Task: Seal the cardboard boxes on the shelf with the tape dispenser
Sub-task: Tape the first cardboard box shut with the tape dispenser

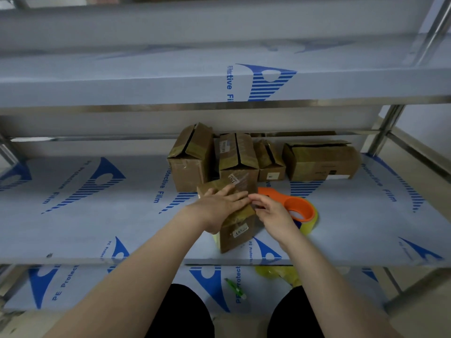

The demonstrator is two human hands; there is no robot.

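Note:
A small cardboard box (238, 230) stands near the front edge of the middle shelf (97, 215). My left hand (219, 206) lies flat on its top with straight fingers. My right hand (271, 213) is at the box's right top edge, thumb and fingers pinching what looks like the tape end there. The orange tape dispenser (295, 206) with a yellowish tape roll lies on the shelf just right of the box, behind my right hand. Several more cardboard boxes (239, 157) stand in a row behind, some with open seams.
An upper shelf (146, 86) overhangs the work area. On the lower shelf lie a green cutter (234, 286) and a yellow tape roll (278, 273). Steel uprights (385, 128) stand at the right. The shelf's left half holds only blue-printed protective film.

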